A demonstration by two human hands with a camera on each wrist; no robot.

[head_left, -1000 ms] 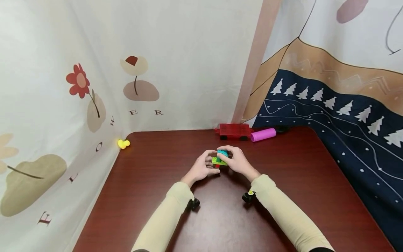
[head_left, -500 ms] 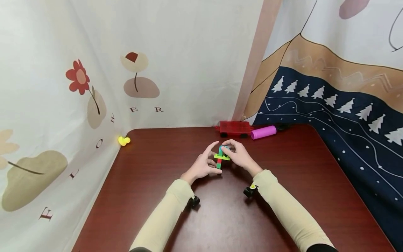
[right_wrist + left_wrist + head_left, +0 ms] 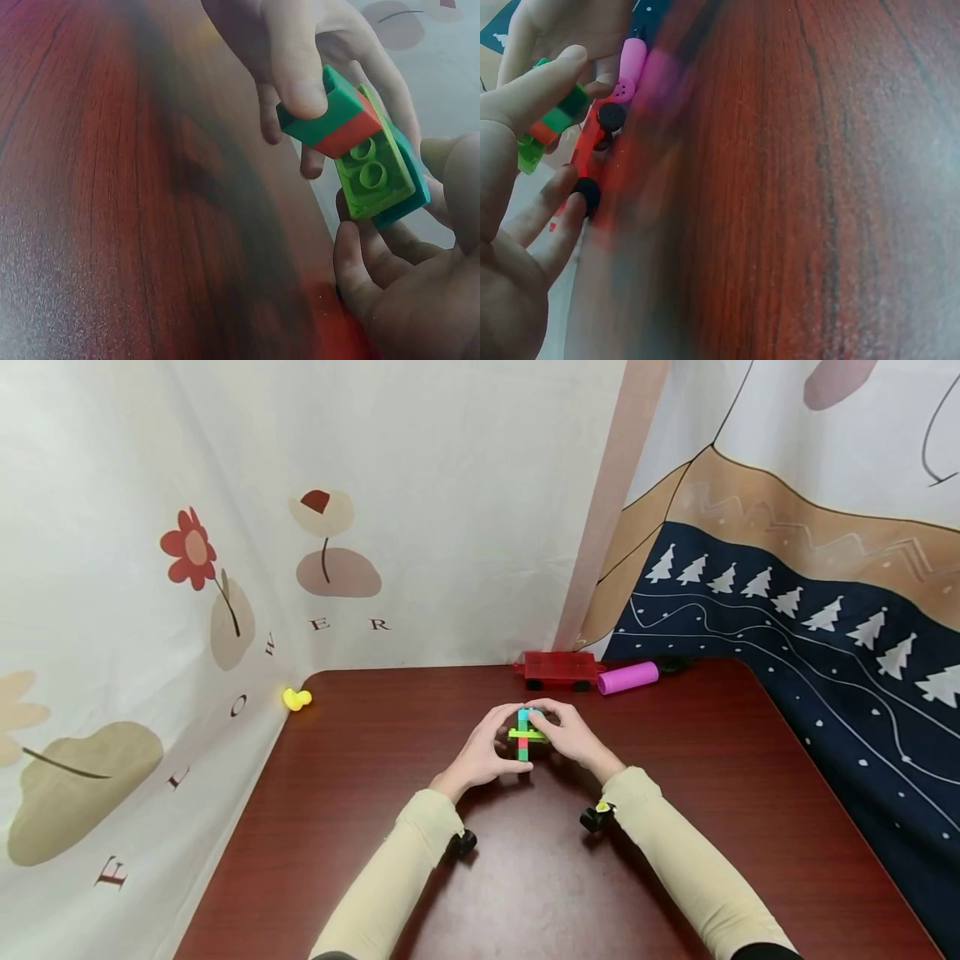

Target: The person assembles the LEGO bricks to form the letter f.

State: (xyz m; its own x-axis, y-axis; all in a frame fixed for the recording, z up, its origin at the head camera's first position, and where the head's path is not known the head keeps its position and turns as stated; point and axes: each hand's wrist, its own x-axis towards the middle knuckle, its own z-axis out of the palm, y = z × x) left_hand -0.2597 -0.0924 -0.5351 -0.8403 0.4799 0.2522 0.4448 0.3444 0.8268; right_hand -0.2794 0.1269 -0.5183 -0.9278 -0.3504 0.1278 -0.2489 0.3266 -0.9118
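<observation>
A small stack of toy building blocks [image 3: 522, 745] is held just above the table between the two hands. In the right wrist view it has a green brick [image 3: 330, 116] at one end, a red brick [image 3: 349, 135], a lime-green plate [image 3: 375, 180] with hollow rings beneath, and a teal part behind. The left hand [image 3: 480, 756] pinches the stack, its thumb on the green end brick and its index finger reaching to the opposite end. The right hand [image 3: 573, 737] grips the teal end, with its thumb in front. Its other fingertips are partly hidden in the head view.
A red toy wagon [image 3: 560, 670] with black wheels stands at the table's back edge. Beside it lies a purple cylinder [image 3: 628, 678] with a dark end. A small yellow object [image 3: 297, 698] sits at the back left corner. Printed cloth walls border the brown table [image 3: 360, 727].
The block stack has turned upright, showing its green and red lower bricks. The left index finger lifted off, then came down onto the top end. The right hand keeps hold of the teal part.
</observation>
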